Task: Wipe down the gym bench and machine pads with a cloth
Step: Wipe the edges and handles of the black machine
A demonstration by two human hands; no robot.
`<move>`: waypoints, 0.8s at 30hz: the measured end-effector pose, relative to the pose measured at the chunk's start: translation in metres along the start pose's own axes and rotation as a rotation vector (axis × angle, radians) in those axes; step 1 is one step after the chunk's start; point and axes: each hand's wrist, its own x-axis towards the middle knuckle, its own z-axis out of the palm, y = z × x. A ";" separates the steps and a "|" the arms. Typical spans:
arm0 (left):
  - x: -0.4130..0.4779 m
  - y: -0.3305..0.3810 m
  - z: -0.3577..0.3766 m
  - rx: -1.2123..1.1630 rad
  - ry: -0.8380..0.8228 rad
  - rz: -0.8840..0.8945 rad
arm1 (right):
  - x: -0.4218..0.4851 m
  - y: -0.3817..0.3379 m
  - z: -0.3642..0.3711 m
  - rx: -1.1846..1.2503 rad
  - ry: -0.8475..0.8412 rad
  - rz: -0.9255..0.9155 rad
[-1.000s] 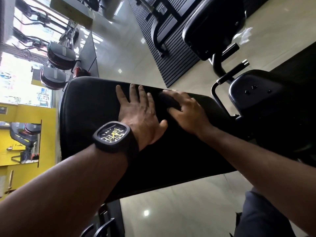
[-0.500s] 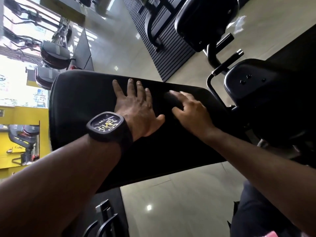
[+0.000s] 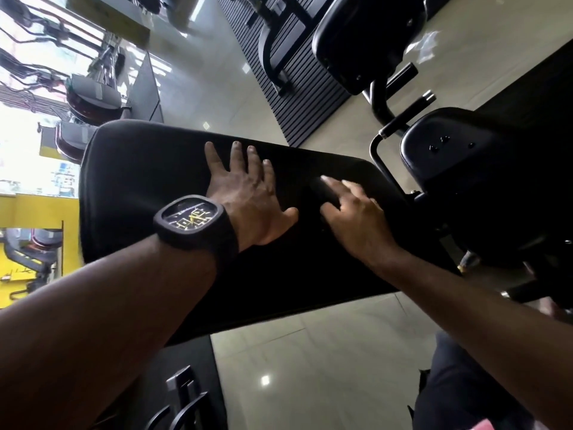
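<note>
The person is bent over the black pad (image 3: 139, 169) with both hands on it, and this looks like the wiping step itself, somewhere along the first pad. The left hand (image 3: 251, 197), with a watch (image 3: 193, 221) on the wrist, lies flat, its fingers (image 3: 237, 156) straight and spread; it holds nothing and seems only to brace. The right hand (image 3: 353, 218) sits just beside it. Its fingers (image 3: 350, 187) are blurred but look mostly straight, pressing down rather than gripping. Under and just ahead of them is a dark patch I take for the cloth (image 3: 321, 193), though black on black makes its edges hard to tell.

Most of the pad lies beyond and to the left of the left fingers, with a narrower strip past the right fingers toward the frame. I can't tell wiped from unwiped.

My guess is that the next move calls for a firm flat sweep with the cloth pinned under the right fingers so it doesn't bunch or slip off the edge. The left hand would need to lift clear of the patch it covers. Two more pads wait beyond the right fingers, a near pad (image 3: 465, 150) and a far pad (image 3: 356, 35).
</note>
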 end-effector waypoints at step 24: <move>-0.014 0.015 -0.002 0.040 -0.032 0.007 | -0.032 0.026 0.003 0.060 0.089 -0.081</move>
